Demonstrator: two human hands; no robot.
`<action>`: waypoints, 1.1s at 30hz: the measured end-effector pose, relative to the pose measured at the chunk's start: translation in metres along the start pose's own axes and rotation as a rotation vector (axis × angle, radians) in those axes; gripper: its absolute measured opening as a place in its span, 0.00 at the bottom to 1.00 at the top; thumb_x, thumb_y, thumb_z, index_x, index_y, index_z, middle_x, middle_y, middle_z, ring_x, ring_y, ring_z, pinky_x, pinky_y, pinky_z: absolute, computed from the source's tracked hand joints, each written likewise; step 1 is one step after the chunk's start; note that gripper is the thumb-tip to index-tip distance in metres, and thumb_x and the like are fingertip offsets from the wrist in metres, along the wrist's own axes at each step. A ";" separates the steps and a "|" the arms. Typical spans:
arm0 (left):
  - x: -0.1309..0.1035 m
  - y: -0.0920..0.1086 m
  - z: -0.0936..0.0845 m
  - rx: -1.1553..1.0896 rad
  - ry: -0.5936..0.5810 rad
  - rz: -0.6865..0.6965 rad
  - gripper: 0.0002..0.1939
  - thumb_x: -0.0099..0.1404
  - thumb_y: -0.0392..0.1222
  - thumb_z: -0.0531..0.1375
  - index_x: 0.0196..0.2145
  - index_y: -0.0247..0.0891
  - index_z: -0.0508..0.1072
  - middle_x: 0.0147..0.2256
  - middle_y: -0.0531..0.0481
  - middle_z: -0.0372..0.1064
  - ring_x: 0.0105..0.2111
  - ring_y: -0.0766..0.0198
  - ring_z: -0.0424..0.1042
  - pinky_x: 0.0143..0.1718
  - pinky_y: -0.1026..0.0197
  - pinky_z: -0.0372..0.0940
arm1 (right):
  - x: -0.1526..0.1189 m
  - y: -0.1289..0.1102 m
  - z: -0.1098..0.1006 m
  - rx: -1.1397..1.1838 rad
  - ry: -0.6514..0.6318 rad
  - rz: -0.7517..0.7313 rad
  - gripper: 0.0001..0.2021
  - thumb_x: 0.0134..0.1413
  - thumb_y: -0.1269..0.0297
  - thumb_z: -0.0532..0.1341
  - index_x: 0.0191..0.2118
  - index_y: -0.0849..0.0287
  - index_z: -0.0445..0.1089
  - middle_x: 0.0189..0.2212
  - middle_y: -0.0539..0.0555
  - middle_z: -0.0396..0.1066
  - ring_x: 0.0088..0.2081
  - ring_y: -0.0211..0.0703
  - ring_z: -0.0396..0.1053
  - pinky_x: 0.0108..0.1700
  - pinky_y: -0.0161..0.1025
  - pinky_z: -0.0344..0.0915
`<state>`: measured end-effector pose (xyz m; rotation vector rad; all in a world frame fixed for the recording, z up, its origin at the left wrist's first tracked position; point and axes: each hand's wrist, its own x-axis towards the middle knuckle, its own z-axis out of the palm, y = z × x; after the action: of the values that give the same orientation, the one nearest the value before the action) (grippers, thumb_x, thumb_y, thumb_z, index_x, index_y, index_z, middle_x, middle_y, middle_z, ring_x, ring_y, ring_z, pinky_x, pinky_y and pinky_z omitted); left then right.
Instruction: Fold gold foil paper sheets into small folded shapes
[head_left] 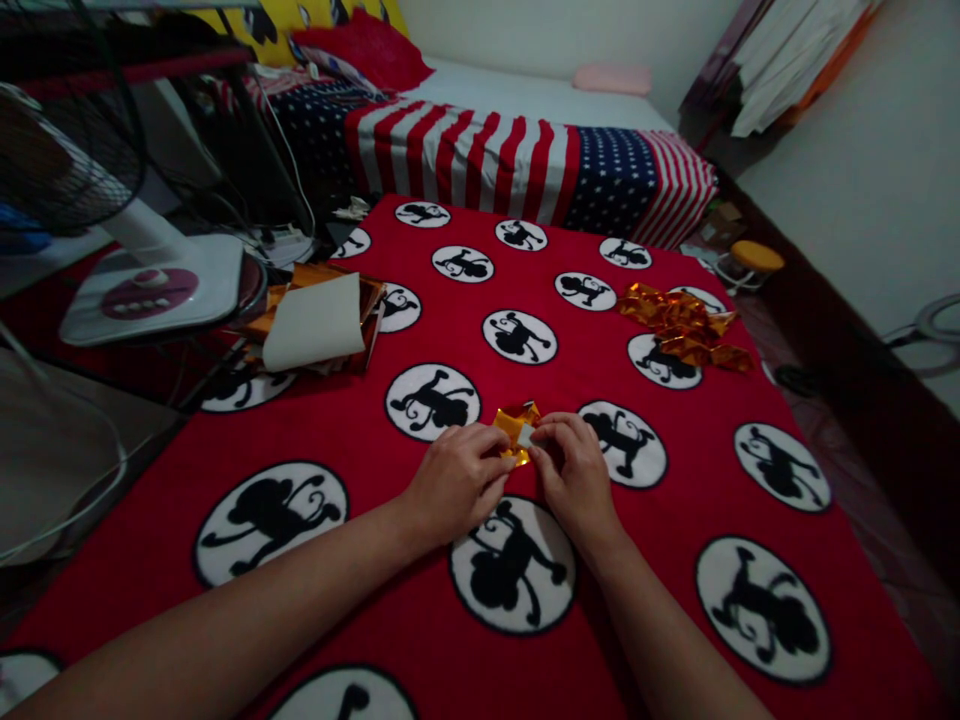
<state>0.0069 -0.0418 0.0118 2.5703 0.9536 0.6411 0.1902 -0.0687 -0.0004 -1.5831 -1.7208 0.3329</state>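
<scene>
Between my two hands, at the middle of the red cloth (pixel 559 385), is a piece of shiny gold foil paper (pixel 512 422) being folded, with a small whitish patch showing on it. My left hand (pixel 461 478) pinches its left and near side, fingers closed. With thumb and fingertips, my right hand (pixel 576 475) grips the right side by the pale patch. The fingers hide part of the foil. Several folded gold foil pieces (pixel 679 322) lie in a heap at the far right of the cloth. At the left sits a stack of foil sheets with a pale sheet (pixel 315 320) on top.
A white fan base (pixel 169 285) stands left of the cloth, with cables near it. Beyond is a bed with a stars-and-stripes cover (pixel 480 150) and a red pillow (pixel 367 55). A stool with an orange top (pixel 757 256) stands by the right wall.
</scene>
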 end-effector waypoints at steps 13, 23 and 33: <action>-0.002 0.004 0.004 0.116 0.033 0.085 0.11 0.68 0.41 0.54 0.39 0.37 0.75 0.36 0.45 0.71 0.42 0.56 0.70 0.43 0.54 0.64 | 0.000 0.000 0.001 -0.018 0.004 -0.006 0.07 0.51 0.75 0.59 0.35 0.55 0.67 0.40 0.55 0.68 0.44 0.50 0.65 0.47 0.48 0.61; 0.004 0.004 0.004 0.129 0.043 0.029 0.16 0.69 0.44 0.52 0.29 0.37 0.74 0.32 0.47 0.70 0.35 0.60 0.66 0.34 0.57 0.58 | 0.026 0.002 -0.011 0.132 0.099 0.192 0.04 0.55 0.65 0.58 0.33 0.57 0.70 0.29 0.52 0.72 0.29 0.42 0.68 0.34 0.38 0.64; 0.002 0.004 0.005 0.110 0.039 0.022 0.15 0.69 0.44 0.53 0.30 0.37 0.75 0.33 0.48 0.70 0.37 0.60 0.66 0.35 0.55 0.57 | 0.080 0.035 0.000 0.151 -0.238 0.280 0.11 0.51 0.57 0.62 0.28 0.59 0.77 0.24 0.53 0.75 0.25 0.40 0.69 0.24 0.32 0.58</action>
<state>0.0127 -0.0437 0.0099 2.6772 1.0002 0.6648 0.2205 0.0128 0.0049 -1.7268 -1.6011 0.7999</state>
